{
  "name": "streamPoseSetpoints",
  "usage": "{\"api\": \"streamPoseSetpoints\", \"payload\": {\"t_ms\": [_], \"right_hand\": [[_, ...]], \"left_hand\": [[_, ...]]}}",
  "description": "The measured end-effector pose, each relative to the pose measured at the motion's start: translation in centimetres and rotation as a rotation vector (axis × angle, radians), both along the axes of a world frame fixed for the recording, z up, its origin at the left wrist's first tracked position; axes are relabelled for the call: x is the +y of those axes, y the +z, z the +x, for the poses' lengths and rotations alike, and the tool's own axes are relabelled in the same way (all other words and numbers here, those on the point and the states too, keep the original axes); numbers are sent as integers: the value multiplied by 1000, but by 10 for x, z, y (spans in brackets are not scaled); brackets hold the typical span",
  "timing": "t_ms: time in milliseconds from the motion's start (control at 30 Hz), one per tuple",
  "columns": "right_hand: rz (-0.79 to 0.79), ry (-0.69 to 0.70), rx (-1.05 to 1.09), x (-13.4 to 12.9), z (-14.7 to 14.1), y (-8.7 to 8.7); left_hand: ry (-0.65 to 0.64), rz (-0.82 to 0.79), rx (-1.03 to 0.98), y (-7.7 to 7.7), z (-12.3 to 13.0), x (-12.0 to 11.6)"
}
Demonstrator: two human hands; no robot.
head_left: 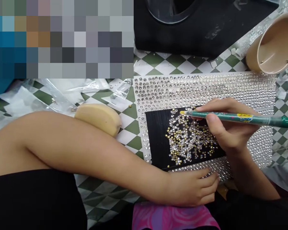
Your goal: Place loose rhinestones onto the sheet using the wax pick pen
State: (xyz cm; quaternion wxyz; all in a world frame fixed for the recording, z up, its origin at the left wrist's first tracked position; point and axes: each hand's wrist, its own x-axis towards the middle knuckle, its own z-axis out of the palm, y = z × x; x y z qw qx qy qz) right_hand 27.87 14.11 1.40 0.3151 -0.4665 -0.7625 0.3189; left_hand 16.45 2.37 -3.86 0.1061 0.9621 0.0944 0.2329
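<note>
Rhinestones [189,137], clear and gold-backed, are scattered in a loose heap on a black board [157,140], and the board is laid over a sheet of rhinestones [206,86] set in tight rows. A green picker pen [240,118] is held in the right hand [230,131], pinched between the thumb and fingers [220,107], with its yellow tip brought to the top of the heap (whether a stone is touched by the tip cannot be told). The left hand [192,188] is rested at the lower edge of the sheet, just below the board, with its fingers [206,182] loosely spread and holding nothing. Bare black surface is left between the heap and the board's left edge.

The sheet's glittering rows are laid on a green-and-white checked worktop [165,65]. Crumpled clear plastic bags [62,89] are spread on the left, and a smooth, pale yellow lump [98,118] is pressed against the left forearm, though its material is hard to make out. A black box [182,28] is cut off by the top edge, and a beige cup [273,43] is tipped on its side by the right edge. A pink patterned cloth [172,217] is seen along the bottom. The upper left corner is hidden by a blurred mosaic.
</note>
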Motion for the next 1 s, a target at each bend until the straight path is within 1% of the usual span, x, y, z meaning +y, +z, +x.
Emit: {"api": "streamPoseSetpoints", "payload": {"t_ms": [133,233,333,400,500,600,667,767,867,1000], "right_hand": [[2,-28,36,3,0,0],[43,-15,111,6,0,-8],[95,-59,254,9,-1,-18],[103,-76,290,10,-2,-23],[109,-54,289,12,-3,-26],[137,-45,290,11,-2,-23],[144,-34,249,10,0,-20],[125,31,163,8,5,-16],[103,102,121,6,6,-15],[137,133,93,6,1,-14]], "left_hand": [[10,-4,-11,1,0,-1],[14,-5,-26,-1,1,-3],[21,-12,-30,-3,2,-6],[26,-13,-39,-4,3,-6],[24,1,-51,-3,2,-4],[21,11,-45,-2,1,-2],[17,16,-40,-2,1,-2],[13,26,-35,-3,1,-4],[17,30,-31,-4,2,-5],[20,20,-26,-5,3,-6]]}}
